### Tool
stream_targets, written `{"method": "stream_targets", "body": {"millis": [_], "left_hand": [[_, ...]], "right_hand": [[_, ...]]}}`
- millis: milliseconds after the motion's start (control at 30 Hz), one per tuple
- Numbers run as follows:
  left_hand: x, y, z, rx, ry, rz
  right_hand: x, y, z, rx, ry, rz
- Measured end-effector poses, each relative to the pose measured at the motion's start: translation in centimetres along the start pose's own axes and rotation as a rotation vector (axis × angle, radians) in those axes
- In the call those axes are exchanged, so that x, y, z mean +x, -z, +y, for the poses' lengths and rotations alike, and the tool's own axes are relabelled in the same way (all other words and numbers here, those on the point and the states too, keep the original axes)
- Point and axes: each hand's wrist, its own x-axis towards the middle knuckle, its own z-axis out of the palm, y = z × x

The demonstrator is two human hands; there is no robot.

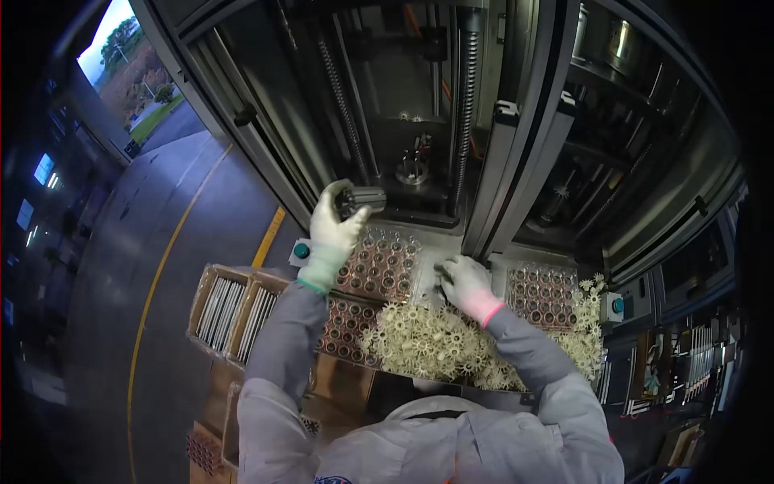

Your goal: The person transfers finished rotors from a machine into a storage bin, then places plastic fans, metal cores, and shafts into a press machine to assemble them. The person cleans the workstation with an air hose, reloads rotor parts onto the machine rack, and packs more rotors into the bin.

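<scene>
You seem to be at a handling step calling for a steady grip, your left hand (329, 227) curled round a dark grooved cylinder (371, 198) left of centre; your right hand's (466, 282) hold, centre-right, is unclear.

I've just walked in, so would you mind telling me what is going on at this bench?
Someone in gloves is at an open machine bay. The left hand holds a dark cylindrical part in front of it. The right hand is lower, by the ledge; whether it grips anything is unclear. Pale star-shaped pieces lie heaped nearby, with trays of round parts on either side.
</scene>
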Motion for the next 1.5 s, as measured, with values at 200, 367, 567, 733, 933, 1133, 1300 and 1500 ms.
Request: {"method": "stream_targets", "body": {"millis": [200, 367, 567, 733, 933, 1133, 1300, 1500], "left_hand": [[14.6, -8.9, -3.7, 0.207, -0.166, -0.157], [19.4, -9.1, -2.4, 0.029, 0.06, -0.8], [11.4, -10.3, -4.0, 0.998, -0.196, -0.694], [-2.2, -1.6, -7.4, 0.395, -0.138, -0.462], [-15.6, 18.1, -7.6, 0.464, 0.275, -0.103], [-21.9, 27.1, -5.7, 0.427, 0.457, 0.074], [-18.4, 24.1, -11.1, 0.69, 0.324, -0.154], [-15.9, 17.3, -22.5, 1.063, 0.219, -0.66]], "right_hand": [[-6.3, 4.6, -0.9, 0.273, -0.194, 0.172], [-9.9, 7.2, -1.0, 0.282, -0.308, 0.276], [-5.3, 6.9, -4.1, 0.229, -0.238, 0.23], [9.3, 2.5, -4.0, 0.105, -0.14, 0.332], [25.8, 0.9, -0.4, -0.323, -0.141, 0.135], [27.2, 2.9, 0.3, -0.063, -0.132, 0.073], [29.6, 1.1, 3.2, -0.478, -0.057, -0.01], [26.8, 0.9, 1.5, -0.167, -0.132, 0.217]]}}
